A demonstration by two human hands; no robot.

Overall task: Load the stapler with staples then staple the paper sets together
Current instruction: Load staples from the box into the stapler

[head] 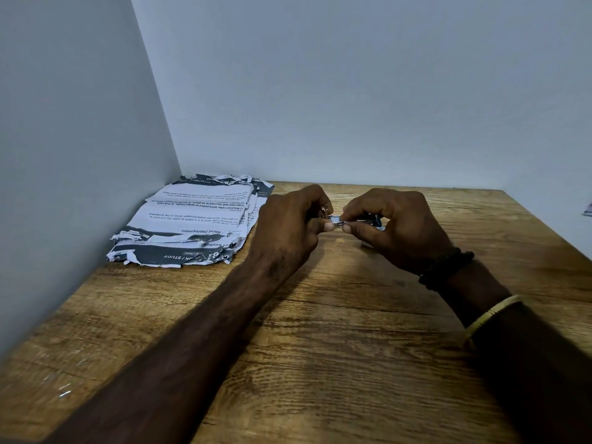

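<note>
1. Both hands work above the wooden table [320, 363], near its far edge and close to the back wall [352, 91].

2. My left hand [288, 222] is closed. Its fingers are curled, and thumb and forefinger pinch the left end of the stapler [368, 219], where a bright metal part shows.

3. My right hand [397, 229] is also closed. Its thumb and forefinger pinch the same bright metal section from the right, and the stapler's dark body lies under the curled fingers. The thumb tips of the two hands are almost touching.

4. The stapler is held level between the hands, just clear of the table surface. My fingers cover most of it, so I cannot tell whether the magazine is open or whether a strip of staples sits in it.

5. The paper sets [192, 222] lie stacked in the far left corner of the table, against the side wall, just beside my left hand. The sheets are printed, with torn and ragged edges.

6. A small pale object [368, 245] rests on the table below my right hand, and it is too hidden to identify.

7. A few loose bright metal bits [64, 392] lie on the near left part of the table, well apart from the hands.

8. My right wrist carries a black beaded bracelet [445, 267] and, further up the forearm, a gold bangle [490, 315].
</note>
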